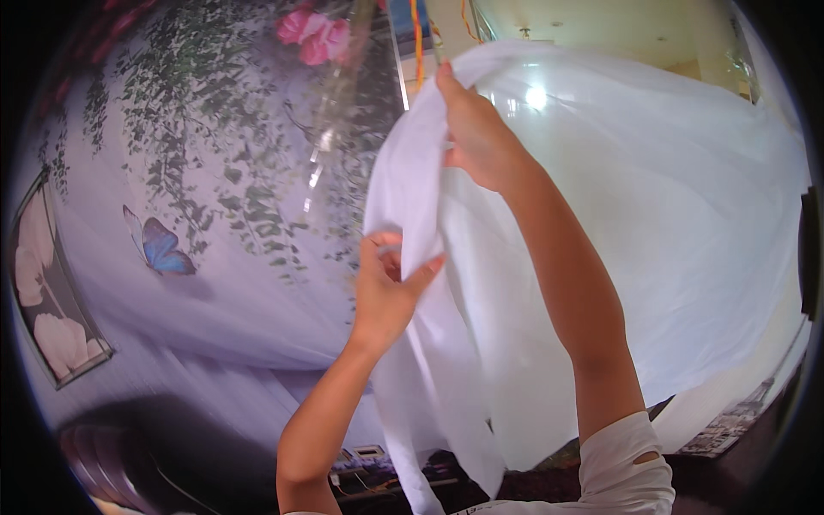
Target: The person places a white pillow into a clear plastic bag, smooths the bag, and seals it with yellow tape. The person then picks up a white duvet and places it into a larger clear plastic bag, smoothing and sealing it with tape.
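Note:
A large white cloth, thin and partly see-through, hangs and billows across the middle and right of the view. My right hand is raised high and pinches the cloth near its upper edge. Lower and further left, my left hand has its thumb and fingers around a gathered fold of the same cloth. Part of the right hand's fingers is hidden behind the fabric. From the left hand the loose lower ends trail down to the bottom of the view.
Behind the cloth stands a wall mural with leaves, pink flowers and a butterfly. A framed flower picture hangs at far left, above a dark padded seat. Orange-yellow cords dangle at the top. Cables show low down.

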{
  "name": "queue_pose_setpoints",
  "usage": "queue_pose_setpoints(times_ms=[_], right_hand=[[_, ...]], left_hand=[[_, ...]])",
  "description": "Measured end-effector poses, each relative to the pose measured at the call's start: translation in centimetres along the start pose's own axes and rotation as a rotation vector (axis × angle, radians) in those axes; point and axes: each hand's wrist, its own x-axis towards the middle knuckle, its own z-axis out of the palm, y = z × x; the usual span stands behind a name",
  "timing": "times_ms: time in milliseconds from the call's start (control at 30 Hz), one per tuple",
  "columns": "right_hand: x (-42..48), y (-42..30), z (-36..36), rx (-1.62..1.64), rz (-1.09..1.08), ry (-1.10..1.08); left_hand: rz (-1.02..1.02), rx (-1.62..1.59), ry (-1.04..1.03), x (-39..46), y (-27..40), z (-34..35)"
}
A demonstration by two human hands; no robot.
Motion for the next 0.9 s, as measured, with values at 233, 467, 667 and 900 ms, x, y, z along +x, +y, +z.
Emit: queue_pose_setpoints(times_ms=[233,467,667,900], right_hand=[[2.2,-0.5,2.8,-0.129,-0.051,0.194],[3.6,-0.1,4.0,-0.466,-0.241,0.347],[3.5,-0.7,1.7,-0.544,-0.002,0.106],[1.6,3.9,5.7,-0.450,-0.550,0.206]], left_hand=[[-0.285,-0.181,-0.524,1.0,3.3,-12.0],[-0.222,-0.334,-0.313,2.4,4.5,-17.5],[-0.165,-0.016,-0.243,2.9,2.8,-17.1],[-0.042,0.129,0.063,6.6,3.5,-16.4]])
